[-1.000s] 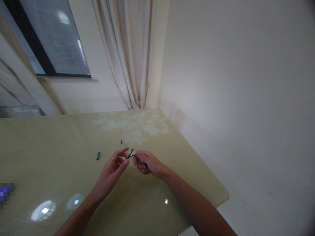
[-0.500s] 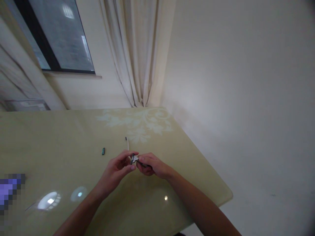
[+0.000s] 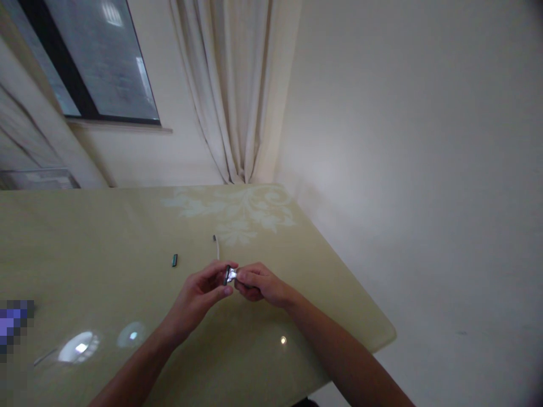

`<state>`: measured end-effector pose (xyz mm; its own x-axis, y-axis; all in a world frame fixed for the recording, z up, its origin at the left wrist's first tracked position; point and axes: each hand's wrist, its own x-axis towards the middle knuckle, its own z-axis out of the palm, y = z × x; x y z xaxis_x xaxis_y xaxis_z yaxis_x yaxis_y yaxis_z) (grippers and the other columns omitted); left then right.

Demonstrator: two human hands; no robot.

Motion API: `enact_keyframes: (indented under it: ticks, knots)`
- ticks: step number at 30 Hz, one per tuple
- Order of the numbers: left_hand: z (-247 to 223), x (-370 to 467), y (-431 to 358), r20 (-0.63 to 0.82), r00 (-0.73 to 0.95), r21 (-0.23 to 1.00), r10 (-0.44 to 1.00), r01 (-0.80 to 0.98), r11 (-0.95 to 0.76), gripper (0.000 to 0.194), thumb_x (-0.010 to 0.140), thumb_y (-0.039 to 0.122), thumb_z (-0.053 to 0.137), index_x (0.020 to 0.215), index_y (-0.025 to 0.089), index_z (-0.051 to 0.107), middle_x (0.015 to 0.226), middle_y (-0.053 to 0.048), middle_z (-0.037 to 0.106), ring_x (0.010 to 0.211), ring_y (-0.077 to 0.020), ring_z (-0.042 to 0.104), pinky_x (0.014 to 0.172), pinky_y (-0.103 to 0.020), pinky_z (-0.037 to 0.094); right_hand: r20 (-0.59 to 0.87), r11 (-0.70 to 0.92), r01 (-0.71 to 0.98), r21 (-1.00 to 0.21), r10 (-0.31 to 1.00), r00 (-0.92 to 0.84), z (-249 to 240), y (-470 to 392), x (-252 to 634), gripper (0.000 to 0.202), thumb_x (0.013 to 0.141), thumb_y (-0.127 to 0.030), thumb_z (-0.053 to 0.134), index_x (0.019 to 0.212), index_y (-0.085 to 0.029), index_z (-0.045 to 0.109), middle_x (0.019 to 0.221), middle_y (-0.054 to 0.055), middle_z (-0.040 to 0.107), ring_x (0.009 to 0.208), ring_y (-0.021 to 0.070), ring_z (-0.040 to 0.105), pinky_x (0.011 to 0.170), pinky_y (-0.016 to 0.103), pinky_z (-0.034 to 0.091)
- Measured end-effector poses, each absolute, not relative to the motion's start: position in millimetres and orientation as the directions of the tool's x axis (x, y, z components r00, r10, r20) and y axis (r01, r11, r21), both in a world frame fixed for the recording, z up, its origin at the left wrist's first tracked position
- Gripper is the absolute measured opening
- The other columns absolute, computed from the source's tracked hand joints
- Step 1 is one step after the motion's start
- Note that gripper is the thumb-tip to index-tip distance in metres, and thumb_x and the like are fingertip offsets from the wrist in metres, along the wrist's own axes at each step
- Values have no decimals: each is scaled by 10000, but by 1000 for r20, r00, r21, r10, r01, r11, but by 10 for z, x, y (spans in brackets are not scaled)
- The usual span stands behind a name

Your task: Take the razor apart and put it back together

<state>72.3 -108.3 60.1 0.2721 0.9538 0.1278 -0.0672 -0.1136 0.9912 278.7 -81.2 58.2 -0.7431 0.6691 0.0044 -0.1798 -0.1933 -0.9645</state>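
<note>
Gripping a metal-necked tool [image 3: 232, 275] in the right hand [image 3: 258, 282], over the table [image 3: 106, 243] and directly in front of the body; wrapping the right fingers snugly round the handle, hiding most of it; laying the right thumb along the upper side, close to the bright neck; pointing the neck leftward, with a dark crossbar [image 3: 226, 275] standing across its end; holding the left hand [image 3: 199, 290] half open, with forefinger and thumb parted around the two ends of the crossbar; leaving it impossible to tell, at so small a size, between a light pinch by the left fingers and mere closeness.

Looking past the left hand at a thin white stick [image 3: 218, 249] with a dark tip [image 3: 214, 238], lying on the table and running away from the knuckles, hiding its nearer end behind them; seeing a small dark-green piece [image 3: 174, 260] lying to the left of the stick, apart from it and from both hands; showing a pixelated purple patch [image 3: 11, 325] at the left edge; catching a round lamp reflection [image 3: 80, 347] on the glossy surface; facing a white floral pattern [image 3: 233, 209] near the far corner, with a gathered cream curtain [image 3: 224, 85] hanging behind and a dark-framed window [image 3: 114, 62] to its left.
</note>
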Motion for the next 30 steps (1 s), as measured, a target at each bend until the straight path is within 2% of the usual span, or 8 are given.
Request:
enact_keyframes:
  ticks: [7,16,25,30]
  knots:
    - [620,744,-1117,153,198,988,968,-19,-152,438,753,376,868,1148,204,791,994,-70,741,929,-224,692,836,-319,564,51,-131,-207,-969,720,-692,660,-853,2772,536,902,-630,679,660,-189,493,541,-99,325,450,54,228,442,247,136]
    - [597,739,-1107,118,242,992,963,-79,-102,459,758,409,866,1166,211,794,1050,-87,756,977,-245,694,872,-344,562,63,-116,-206,-972,710,-701,630,-852,2777,529,908,-623,676,668,-196,476,571,-88,337,465,60,235,451,242,148]
    - [575,672,-1081,100,280,993,955,-85,-79,582,731,355,903,1282,243,753,868,-35,696,863,-193,646,750,-281,523,61,-102,-192,-976,720,-691,654,-864,2775,539,908,-633,664,659,-201,458,556,-92,331,457,57,234,448,249,147]
    - [601,639,-1072,123,244,992,962,-30,-119,482,768,384,874,1208,212,774,905,-47,697,805,-170,616,707,-268,500,39,-122,-191,-974,741,-671,650,-854,2774,533,893,-641,674,671,-194,487,545,-99,322,447,54,223,435,241,136]
